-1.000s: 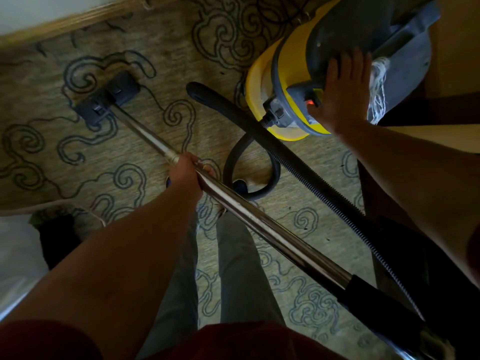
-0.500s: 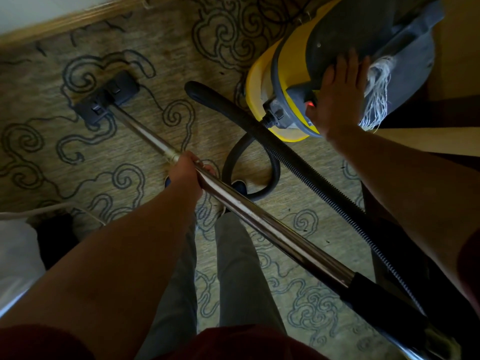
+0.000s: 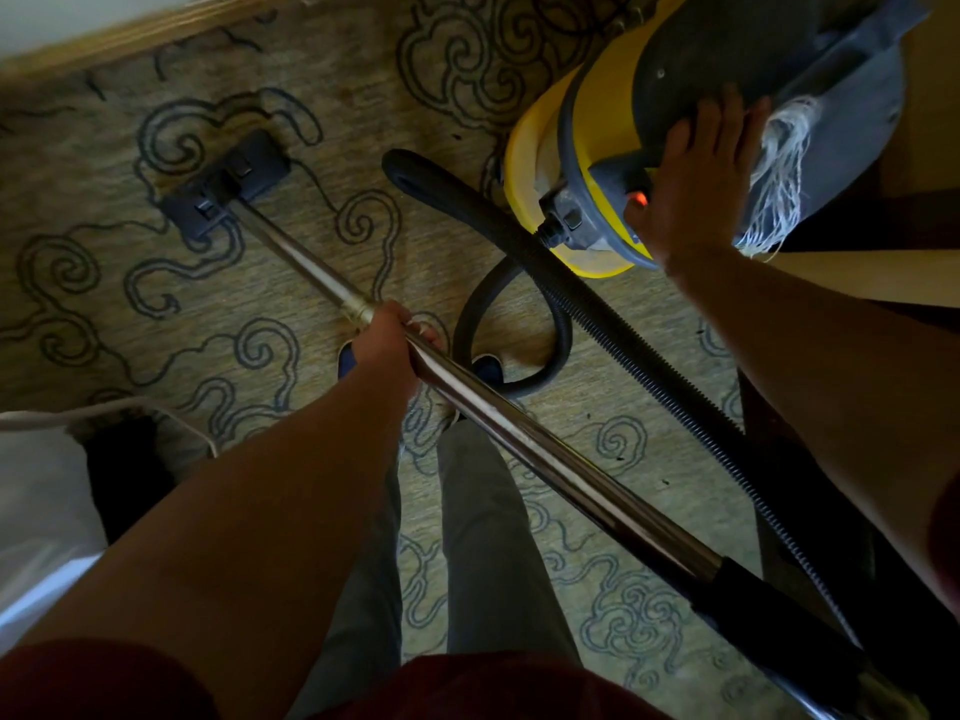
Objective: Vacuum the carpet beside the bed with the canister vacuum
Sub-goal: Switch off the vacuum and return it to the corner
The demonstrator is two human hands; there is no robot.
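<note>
A yellow and grey canister vacuum [image 3: 550, 148] stands at the upper right on the patterned carpet [image 3: 104, 283]. My right hand [image 3: 696, 189] lies flat on its top, fingers spread, thumb beside a glowing orange switch [image 3: 640, 200]. My left hand [image 3: 384, 345] grips the chrome wand [image 3: 545, 459], which runs from lower right up to the dark floor head [image 3: 228, 184] resting on the carpet at upper left. A black ribbed hose [image 3: 613, 345] leaves the canister and loops toward the wand's black handle [image 3: 779, 626].
White bedding [image 3: 36, 511] sits at the left edge with a white cable [image 3: 67, 415] over it. A wooden skirting board [image 3: 156, 23] runs along the top. Dark furniture [image 3: 831, 511] stands on the right. My legs and shoes [image 3: 488, 368] are below the wand.
My right hand has slid slightly left and down on the canister top, closer to the orange switch. The left hand and wand hold about the same position.
</note>
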